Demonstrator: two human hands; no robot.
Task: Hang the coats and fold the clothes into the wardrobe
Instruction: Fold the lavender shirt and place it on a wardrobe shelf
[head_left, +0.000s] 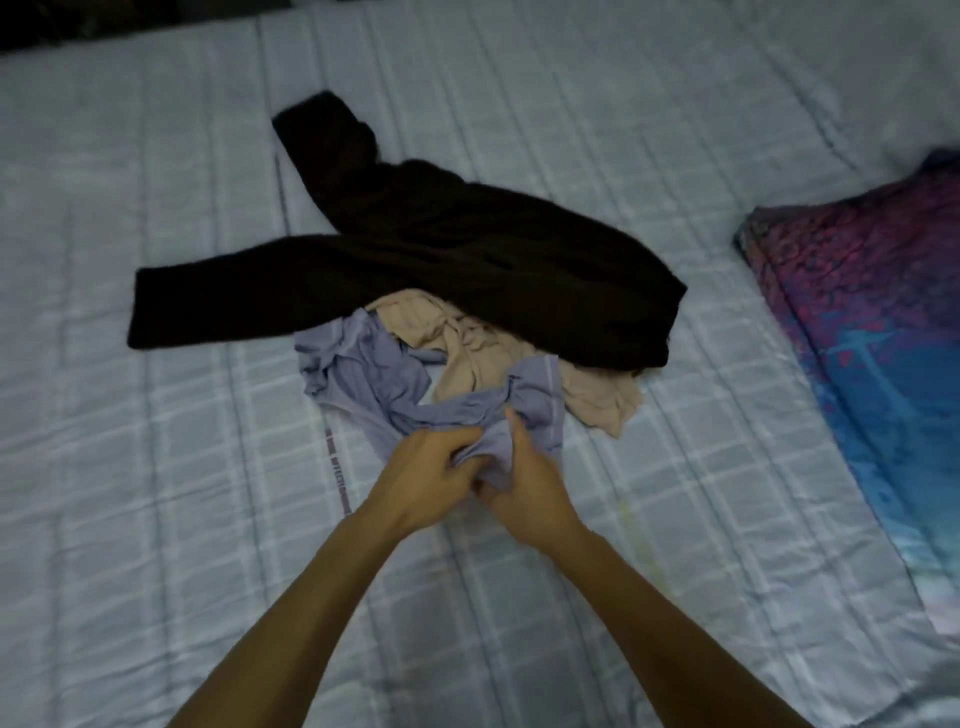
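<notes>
A crumpled lavender garment (363, 374) lies on the bed, its near edge bunched between my hands. My left hand (426, 475) and my right hand (530, 488) are both closed on that near edge, almost touching each other. Behind it lies a beige garment (467, 338), partly tucked under a black long-sleeved knit garment (415, 244) that sprawls across the middle of the bed with its sleeves spread to the left. No wardrobe is in view.
The bed is covered by a pale blue checked quilt (156, 467). A pillow with a blue and pink print (878, 312) lies at the right edge. Something dark (31, 31) shows at the far left corner.
</notes>
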